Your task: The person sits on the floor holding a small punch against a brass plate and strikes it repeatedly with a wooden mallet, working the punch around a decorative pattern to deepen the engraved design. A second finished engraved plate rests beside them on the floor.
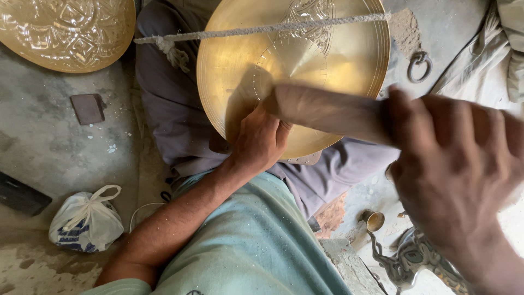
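Observation:
A round brass plate (338, 60) with engraved patterns rests on my lap, with a rope (262, 28) stretched across its upper part. My left hand (261, 139) presses on the plate's lower middle, fingers bunched as if pinching a small tool that I cannot make out. My right hand (453, 169) is close to the camera and blurred, gripping a thick wooden mallet (327, 109) whose head reaches over the plate just above my left hand.
A second engraved brass plate (65, 30) lies at the top left. On the concrete floor sit a tied white plastic bag (86, 221), a dark flat block (87, 108), a metal ring (419, 64), a small brass cup (374, 219) and an ornate metal piece (415, 257).

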{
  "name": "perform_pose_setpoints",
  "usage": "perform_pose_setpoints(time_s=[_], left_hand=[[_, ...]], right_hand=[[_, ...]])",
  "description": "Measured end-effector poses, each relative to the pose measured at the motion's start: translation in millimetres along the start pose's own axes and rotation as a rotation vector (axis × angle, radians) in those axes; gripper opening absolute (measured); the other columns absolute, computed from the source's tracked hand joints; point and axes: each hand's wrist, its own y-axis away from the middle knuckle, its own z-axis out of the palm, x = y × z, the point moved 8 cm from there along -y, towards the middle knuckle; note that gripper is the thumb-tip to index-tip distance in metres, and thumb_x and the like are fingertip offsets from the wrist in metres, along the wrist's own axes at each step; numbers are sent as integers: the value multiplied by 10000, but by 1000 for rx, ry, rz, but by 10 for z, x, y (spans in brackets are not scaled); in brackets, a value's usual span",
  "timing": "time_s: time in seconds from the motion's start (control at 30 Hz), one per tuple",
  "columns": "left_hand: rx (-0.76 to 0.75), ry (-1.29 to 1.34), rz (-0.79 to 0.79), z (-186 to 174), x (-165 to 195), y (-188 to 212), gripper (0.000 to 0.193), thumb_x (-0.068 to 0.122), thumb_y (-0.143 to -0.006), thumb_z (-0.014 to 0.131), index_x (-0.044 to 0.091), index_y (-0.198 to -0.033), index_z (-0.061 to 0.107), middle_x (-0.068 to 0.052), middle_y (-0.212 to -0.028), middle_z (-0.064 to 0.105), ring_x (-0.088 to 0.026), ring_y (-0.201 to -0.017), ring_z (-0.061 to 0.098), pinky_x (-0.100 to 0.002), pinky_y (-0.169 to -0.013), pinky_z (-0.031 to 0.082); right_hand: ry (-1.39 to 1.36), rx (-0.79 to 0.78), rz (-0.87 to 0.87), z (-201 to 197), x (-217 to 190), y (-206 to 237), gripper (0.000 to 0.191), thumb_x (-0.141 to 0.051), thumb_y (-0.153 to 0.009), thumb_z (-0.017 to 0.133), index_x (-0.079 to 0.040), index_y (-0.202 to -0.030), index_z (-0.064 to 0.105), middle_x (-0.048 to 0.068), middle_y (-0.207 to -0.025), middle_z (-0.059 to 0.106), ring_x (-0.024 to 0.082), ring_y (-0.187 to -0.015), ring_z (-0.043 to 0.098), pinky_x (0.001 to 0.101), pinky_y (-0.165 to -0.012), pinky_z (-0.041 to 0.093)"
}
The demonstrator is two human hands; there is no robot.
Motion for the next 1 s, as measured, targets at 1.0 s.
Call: perform_pose_setpoints(time_s=[1.0], left_hand=[[-213, 110, 156, 97, 209, -431, 432, 117, -1039, 686, -33, -1361, 441, -161, -1020, 702, -347, -949, 737, -423, -786, 591]], right_hand=[[-639, -84, 297, 160, 317, 259, 603, 190, -880, 718, 80, -1426, 488, 274, -1047, 640, 329, -909, 683, 378, -771, 579]])
